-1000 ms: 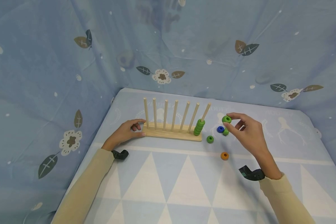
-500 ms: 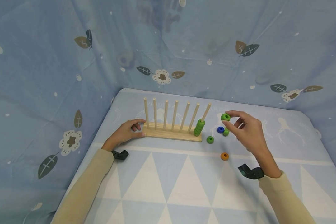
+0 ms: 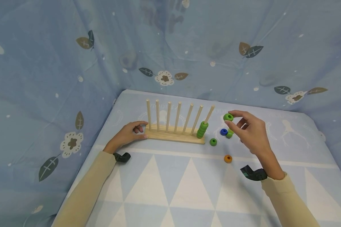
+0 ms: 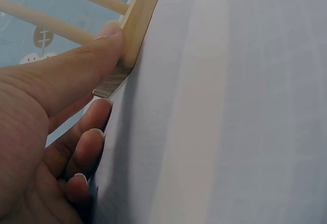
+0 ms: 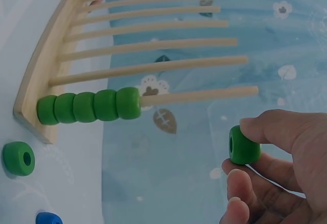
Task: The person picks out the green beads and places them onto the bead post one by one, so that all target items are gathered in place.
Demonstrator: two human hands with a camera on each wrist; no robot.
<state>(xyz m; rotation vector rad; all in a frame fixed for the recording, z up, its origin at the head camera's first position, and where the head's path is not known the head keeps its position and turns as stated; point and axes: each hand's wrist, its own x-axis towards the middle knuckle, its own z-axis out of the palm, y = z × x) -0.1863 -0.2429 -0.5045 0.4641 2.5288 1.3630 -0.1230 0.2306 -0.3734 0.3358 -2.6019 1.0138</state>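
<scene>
A wooden peg board (image 3: 170, 136) with a row of upright pegs stands on the cloth-covered table. At its left end my left hand (image 3: 126, 133) grips the base, the thumb (image 4: 94, 55) on the front edge. Several green beads (image 3: 202, 130) are stacked on the rightmost peg. To the right of that peg, my right hand (image 3: 253, 130) pinches a green bead (image 5: 245, 150) between thumb and fingers, above the table. The bead's hole faces the peg in the right wrist view, with a gap between bead and peg tip.
Below the right hand lie a blue bead (image 3: 221, 132) and a light green bead (image 3: 229, 135), close together. A green bead (image 3: 212, 143) rests near the board's right end, and an orange bead (image 3: 226, 161) is closer to me. Patterned blue cloth (image 3: 187, 47) hangs behind the table.
My right hand has shifted slightly up and to the left with the green bead, whose hole has turned a little. The left hand and the peg board have stayed in place.
</scene>
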